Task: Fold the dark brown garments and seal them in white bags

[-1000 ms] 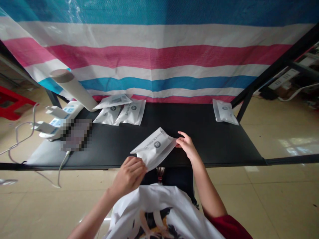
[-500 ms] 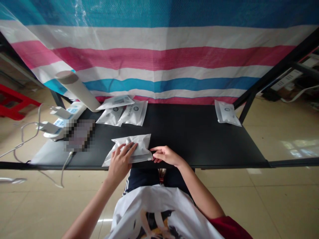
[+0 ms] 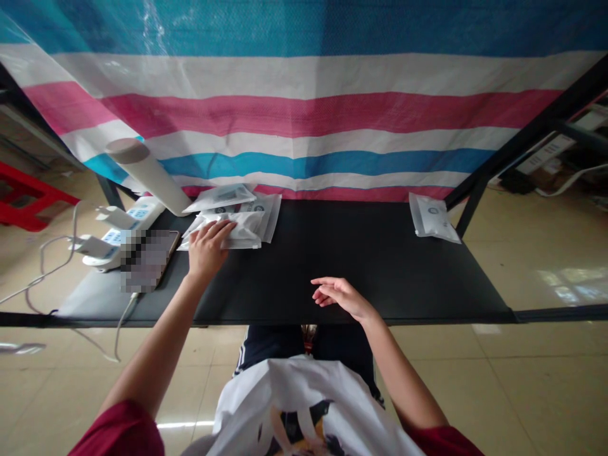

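Note:
My left hand (image 3: 209,250) grips the left part of a white plastic zip bag (image 3: 246,231), its fingers laid across the top. That bag rests on several similar bags at the back left; the printed bag (image 3: 270,215) beneath it shows along its right side. Another bag (image 3: 222,196) lies across the pile's rear. My right hand (image 3: 344,296) hovers above the front middle of the black table (image 3: 380,259), index finger stretched out and the other fingers loosely bent, holding nothing. What the left thumb touches is hidden.
Left of the bags stand a pale bottle (image 3: 147,174), a power strip (image 3: 137,218) with plugged-in chargers and a phone (image 3: 152,259) on a cable. One printed bag (image 3: 434,217) lies at the back right. Behind the table hangs a striped sheet (image 3: 294,114).
The zip bag has gone with my left hand from the front edge to the pile at the back left. My right hand has let go of the bag's corner and shifted right.

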### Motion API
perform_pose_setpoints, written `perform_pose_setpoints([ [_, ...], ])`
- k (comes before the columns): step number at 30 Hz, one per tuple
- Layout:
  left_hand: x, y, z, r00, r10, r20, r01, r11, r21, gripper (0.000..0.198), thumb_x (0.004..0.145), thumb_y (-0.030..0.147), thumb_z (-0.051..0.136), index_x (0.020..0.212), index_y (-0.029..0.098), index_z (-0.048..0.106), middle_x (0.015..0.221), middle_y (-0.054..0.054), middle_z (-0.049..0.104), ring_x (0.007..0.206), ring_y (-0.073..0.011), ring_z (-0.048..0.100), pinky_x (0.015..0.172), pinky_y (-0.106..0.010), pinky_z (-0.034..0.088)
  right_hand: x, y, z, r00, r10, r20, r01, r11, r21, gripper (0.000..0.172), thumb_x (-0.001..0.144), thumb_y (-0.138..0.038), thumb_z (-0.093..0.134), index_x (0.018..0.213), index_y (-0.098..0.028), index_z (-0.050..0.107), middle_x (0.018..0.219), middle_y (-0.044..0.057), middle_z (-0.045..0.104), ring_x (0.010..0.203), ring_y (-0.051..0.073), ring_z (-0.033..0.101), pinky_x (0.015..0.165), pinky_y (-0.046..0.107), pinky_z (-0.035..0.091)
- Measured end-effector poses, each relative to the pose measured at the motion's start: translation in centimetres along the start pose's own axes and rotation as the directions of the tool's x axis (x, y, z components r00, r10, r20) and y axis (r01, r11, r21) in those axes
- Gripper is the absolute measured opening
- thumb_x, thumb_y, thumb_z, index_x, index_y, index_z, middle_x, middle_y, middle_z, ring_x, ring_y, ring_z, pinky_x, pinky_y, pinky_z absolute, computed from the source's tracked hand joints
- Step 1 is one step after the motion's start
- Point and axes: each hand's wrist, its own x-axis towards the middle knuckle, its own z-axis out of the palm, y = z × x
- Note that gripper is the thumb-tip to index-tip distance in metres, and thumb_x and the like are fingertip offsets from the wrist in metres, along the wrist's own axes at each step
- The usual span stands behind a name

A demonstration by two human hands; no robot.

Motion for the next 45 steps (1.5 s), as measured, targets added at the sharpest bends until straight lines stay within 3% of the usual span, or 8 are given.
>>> perform_pose_setpoints([
  [9, 2.4, -2.3, 2.0, 0.999, -0.049, 0.004, 0.049, 0.998, -0.042, 0.072, 0.078, 0.014, 0.052, 0.148, 0.023, 0.039, 0.156, -0.007, 0.038, 0.146, -0.0313, 0.027, 0.116, -0.049, 0.022, -0.6, -0.3, -1.0, 1.0, -0.025, -0.006, 0.024, 0.998, -0.056, 0.048, 0.081, -0.047, 0.07, 0.117, -0.016, 0.067, 0.089, 0.007, 0.073, 0.079, 0.016, 0.068, 0.071, 0.029, 0.055],
  [14, 1.3, -2.5, 2.1, 0.999, -0.028, 0.043, 0.028, 1.0, -0.003, 0.084, 0.074, 0.02, 0.057, 0.153, 0.02, 0.028, 0.16, -0.01, 0.028, 0.15, -0.0322, 0.018, 0.119, -0.051, 0.016, -1.9, -3.2, -7.9, 0.957, -0.167, -0.238, 0.121, 0.973, -0.196, 0.044, 0.082, -0.046, 0.068, 0.115, -0.017, 0.067, 0.094, 0.009, 0.073, 0.083, 0.018, 0.069, 0.072, 0.031, 0.055],
  [17, 0.4, -2.4, 2.0, 0.999, -0.024, 0.048, 0.024, 1.0, 0.013, 0.087, 0.073, 0.024, 0.061, 0.153, 0.021, 0.027, 0.161, -0.012, 0.027, 0.15, -0.0347, 0.017, 0.12, -0.054, 0.014, -1.8, -5.4, -15.0, 0.754, -0.331, -0.567, 0.142, 0.925, -0.351, 0.042, 0.08, -0.045, 0.064, 0.111, -0.017, 0.066, 0.096, 0.011, 0.072, 0.086, 0.021, 0.069, 0.073, 0.033, 0.055],
  [21, 0.0, -2.8, 1.7, 0.997, 0.001, 0.074, -0.003, 1.0, 0.021, 0.09, 0.07, 0.026, 0.065, 0.152, 0.02, 0.029, 0.162, -0.015, 0.021, 0.15, -0.0378, 0.015, 0.119, -0.055, 0.016, -1.1, -7.5, -24.2, 0.298, -0.559, -0.774, -0.211, 0.752, -0.625, 0.044, 0.076, -0.037, 0.059, 0.114, -0.015, 0.064, 0.113, 0.016, 0.068, 0.098, 0.029, 0.065, 0.089, 0.046, 0.05],
  [24, 0.1, -3.3, 0.9, 0.991, 0.041, 0.126, -0.047, 0.998, 0.048, 0.095, 0.068, 0.03, 0.07, 0.153, 0.021, 0.029, 0.163, -0.016, 0.016, 0.15, -0.0416, 0.01, 0.118, -0.057, 0.019, -1.1, -7.9, -28.7, 0.174, -0.691, -0.701, -0.472, 0.567, -0.676, 0.056, 0.076, -0.042, 0.06, 0.124, -0.013, 0.058, 0.125, 0.022, 0.061, 0.116, 0.036, 0.054, 0.099, 0.054, 0.04],
  [36, -1.4, -3.1, -1.0, 0.987, 0.063, 0.15, -0.072, 0.996, 0.056, 0.101, 0.073, 0.039, 0.073, 0.156, 0.025, 0.017, 0.164, -0.012, 0.01, 0.149, -0.0447, 0.011, 0.117, -0.06, 0.022, -1.6, -6.4, -32.0, 0.432, -0.464, -0.773, -0.584, 0.509, -0.632, 0.078, 0.078, -0.052, 0.066, 0.145, -0.021, 0.044, 0.139, 0.021, 0.053, 0.118, 0.036, 0.055, 0.093, 0.048, 0.045],
  [40, -1.5, -0.5, -1.8, 0.994, 0.05, 0.097, -0.05, 0.999, -0.006, 0.103, 0.073, 0.044, 0.074, 0.156, 0.026, 0.017, 0.162, -0.014, 0.017, 0.149, -0.0433, 0.013, 0.116, -0.061, 0.022, -0.8, -5.9, -25.3, 0.55, -0.544, -0.634, -0.504, 0.389, -0.771, 0.068, 0.079, -0.05, 0.065, 0.141, -0.026, 0.049, 0.136, 0.016, 0.056, 0.115, 0.036, 0.058, 0.092, 0.048, 0.047],
  [45, -0.3, 5.9, -2.4, 0.99, 0.136, 0.028, -0.126, 0.966, -0.227, 0.089, 0.083, 0.055, 0.064, 0.154, 0.021, 0.02, 0.153, -0.016, 0.034, 0.143, -0.036, 0.029, 0.115, -0.053, 0.03, -0.1, -2.9, -10.1, 0.75, -0.592, -0.295, -0.207, 0.213, -0.955, 0.061, 0.083, -0.048, 0.063, 0.14, -0.029, 0.051, 0.138, 0.012, 0.055, 0.118, 0.036, 0.055, 0.098, 0.051, 0.042],
])
